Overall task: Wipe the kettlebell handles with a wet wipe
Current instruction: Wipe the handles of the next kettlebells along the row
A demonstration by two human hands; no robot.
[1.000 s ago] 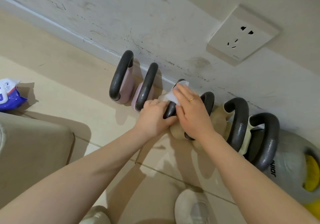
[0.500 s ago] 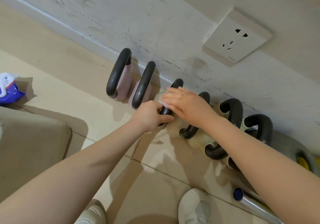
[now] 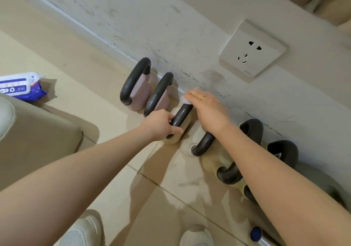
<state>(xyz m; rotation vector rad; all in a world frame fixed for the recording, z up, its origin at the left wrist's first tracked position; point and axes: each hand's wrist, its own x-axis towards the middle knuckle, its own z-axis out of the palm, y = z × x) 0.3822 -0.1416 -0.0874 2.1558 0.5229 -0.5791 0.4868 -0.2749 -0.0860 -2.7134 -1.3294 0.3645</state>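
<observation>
1. Head view shows a row of kettlebells standing on the tiled floor (image 3: pixel 106 169) against a scuffed white wall (image 3: pixel 171 27).
2. Left hand (image 3: pixel 161 125) has its grip clenched around the lower end of the third kettlebell's dark handle (image 3: pixel 181 115), thumb and fingers wrapped round the bar just above the beige kettlebell body (image 3: pixel 173 140).
3. Right hand (image 3: pixel 208 108) lies over the upper end of the same handle, just beyond the left grip toward the wall; its fingers press a white wet wipe (image 3: pixel 185 100) against the bar. Only a small edge of the wipe shows under the fingertips, so the grip is grasping the wipe against the handle. A ring (image 3: pixel 203 97) sits on one finger.
4. To the left of the left grip, touching distance away, stand two pink kettlebells (image 3: pixel 141 91) with dark handles.
5. To the right of the right grip, partly under the right forearm, stand further beige kettlebells (image 3: pixel 210 158) with dark handles.
6. Well apart to the left of both grips, a blue and white wipes packet (image 3: pixel 20 87) lies on the floor beside a beige cushion (image 3: pixel 34 141).
7. A wall socket (image 3: pixel 252 50) sits above the right grip.
8. Two white shoes (image 3: pixel 83 230) show below the arms.
</observation>
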